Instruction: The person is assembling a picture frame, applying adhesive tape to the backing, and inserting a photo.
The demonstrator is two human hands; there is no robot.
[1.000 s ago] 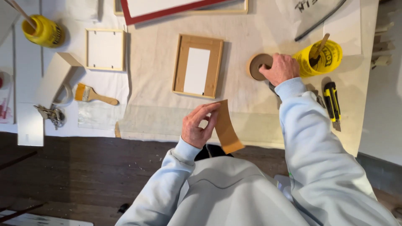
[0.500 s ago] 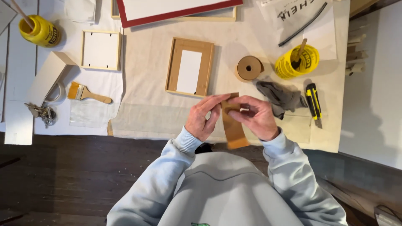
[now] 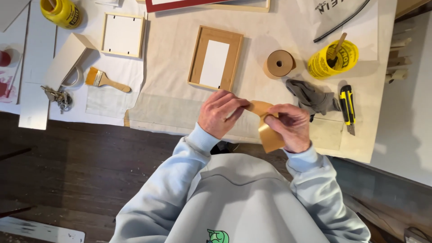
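Both hands meet just over the near edge of the tabletop (image 3: pixel 171 96), sharing a strip of brown paper tape (image 3: pixel 268 135). The left hand (image 3: pixel 219 113) has its fingers pressed together on the upper end of the strip, thumb against fingertips. The right hand (image 3: pixel 290 126) pinches the strip a little further along, and the loose end hangs down in front of that wrist. The strip bends between the two hands; from here it is hard to tell whether it is folded or only curled.

Just beyond the hands lies a small wooden picture frame (image 3: pixel 216 58) with a white panel in it, flat on the cloth cover. To its right stands the roll of brown tape (image 3: pixel 279 64), and next to that a yellow tub (image 3: pixel 332 60) with a stick in it. A crumpled grey rag (image 3: pixel 312 96) lies near the right hand, with a yellow and black utility knife (image 3: pixel 347 108) just beside it. Well off to the left rests a paintbrush (image 3: pixel 105 80).
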